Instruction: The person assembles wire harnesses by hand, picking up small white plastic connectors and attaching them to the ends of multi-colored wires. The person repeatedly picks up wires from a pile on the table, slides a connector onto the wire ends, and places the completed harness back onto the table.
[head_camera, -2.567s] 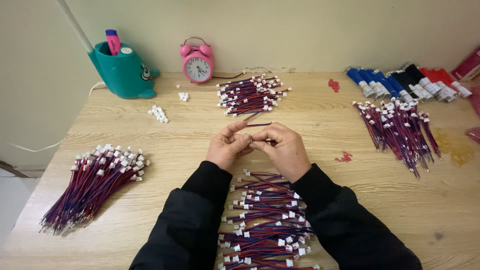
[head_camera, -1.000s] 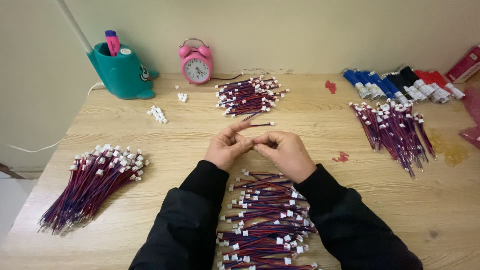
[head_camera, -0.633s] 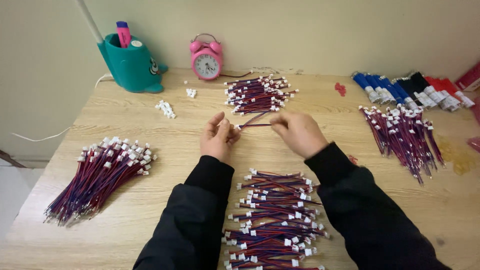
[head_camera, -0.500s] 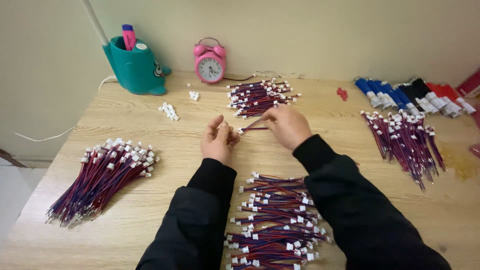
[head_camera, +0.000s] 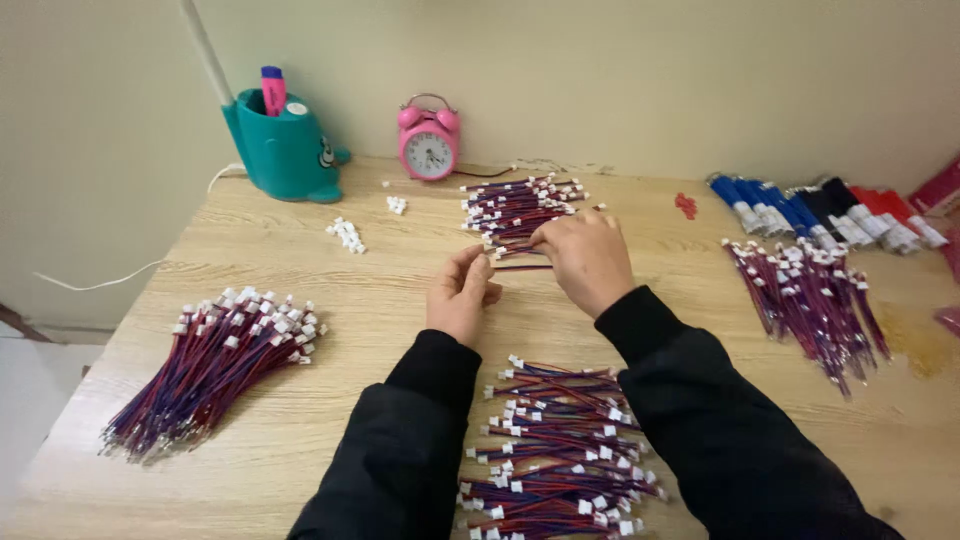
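Hidden: right hand (head_camera: 588, 258) fingertips sit on the near edge of the far wire pile (head_camera: 520, 208); the grip itself is not visible, so whether it pinches anything can't be told. Left hand (head_camera: 460, 296) has fingers loosely curled, thumb and forefinger meeting at a short red-blue wire (head_camera: 518, 266) lying between both hands, at 12 o'clock from the left hand. The near wire stack (head_camera: 555, 455) is cut off at the bottom edge.

Count: four wire bundles, namely far pile, near stack, left bundle (head_camera: 210, 365) at 9 o'clock, right bundle (head_camera: 812, 300) at 3 o'clock. One pink round alarm clock (head_camera: 428, 140). One teal plastic pen holder (head_camera: 283, 146). Table (head_camera: 380, 290) is light wood grain.
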